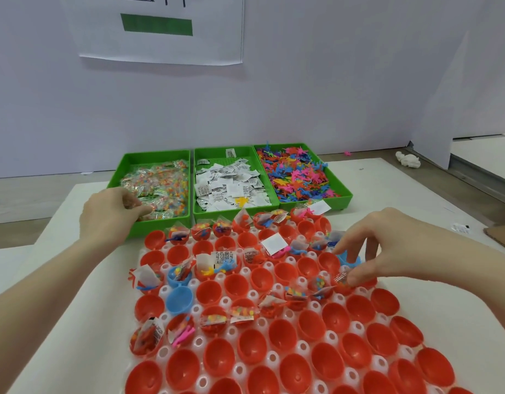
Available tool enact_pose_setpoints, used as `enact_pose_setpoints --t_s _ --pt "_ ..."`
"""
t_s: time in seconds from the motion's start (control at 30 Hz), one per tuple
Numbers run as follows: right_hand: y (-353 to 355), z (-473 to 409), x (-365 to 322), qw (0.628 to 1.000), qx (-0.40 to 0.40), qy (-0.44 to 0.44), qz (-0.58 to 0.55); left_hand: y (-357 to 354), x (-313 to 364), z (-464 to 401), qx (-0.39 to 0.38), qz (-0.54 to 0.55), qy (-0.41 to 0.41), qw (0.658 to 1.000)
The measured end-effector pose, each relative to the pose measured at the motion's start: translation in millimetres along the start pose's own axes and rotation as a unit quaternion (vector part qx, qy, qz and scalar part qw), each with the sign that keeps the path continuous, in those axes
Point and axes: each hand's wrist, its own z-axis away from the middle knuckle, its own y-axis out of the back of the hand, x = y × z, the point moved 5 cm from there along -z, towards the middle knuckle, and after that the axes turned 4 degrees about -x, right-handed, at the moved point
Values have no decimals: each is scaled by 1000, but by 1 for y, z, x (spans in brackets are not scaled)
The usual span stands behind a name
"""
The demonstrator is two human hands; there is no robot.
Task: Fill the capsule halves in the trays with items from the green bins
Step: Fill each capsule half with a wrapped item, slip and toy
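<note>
A white tray (269,358) of red capsule halves (251,346) is laid on the desk (75,280), with three green bins lined up just behind it. The left bin (151,191) is filled with clear packets of coloured beads, the middle bin (231,183) with folded white leaflets, and the right bin (299,174) with small coloured toy figures.

The left hand (112,216) is extended from the near-left over the front left corner of the left bin, back of the hand up, fingers curled down into the packets; a packet (144,209) seems to be pinched at the fingertips, though the grip is partly hidden by the hand itself.

The right hand (388,245) is reached in from the right over the right part of the tray, palm down, fingers arched and spread. A clear bead packet (342,278) is pinched between thumb and forefinger, right over a red half. A blue half (351,260) is seen just behind the fingers.

Halves in the rows of the tray nearest the bins are mostly loaded with packets, leaflets and figures; those in the near rows are shown bare. Two more blue halves (178,300) are set at the left of the tray.
</note>
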Motion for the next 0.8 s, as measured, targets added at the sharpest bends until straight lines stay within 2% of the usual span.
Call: enact_pose_setpoints --t_s 0.07,0.13,0.23,0.3,0.37,0.47,0.6,0.7,0.8 --pt "14 1 -1 999 40 11 -22 -1 0 1 7 27 -5 1000" --pt "33 -4 -1 991 121 27 -55 -3 0 3 14 47 -15 999" --pt "56 -30 5 959 251 47 -125 -3 -1 5 31 46 -33 998" --pt "59 -62 17 940 298 21 -164 -2 0 3 39 35 -48 997" --pt "55 -98 30 949 284 -27 -134 -2 3 -1 32 34 -56 997" --pt "40 -138 45 976 190 -76 -71 -3 2 -6 8 2 -32 999" --pt "26 -162 57 985 110 -131 -38 -1 -3 -8 -9 -12 2 1000" --pt "25 -168 56 980 140 -139 -36 8 1 -5 17 105 -38 994" --pt "31 -167 55 967 208 -145 -36 18 3 3 22 233 -14 972"
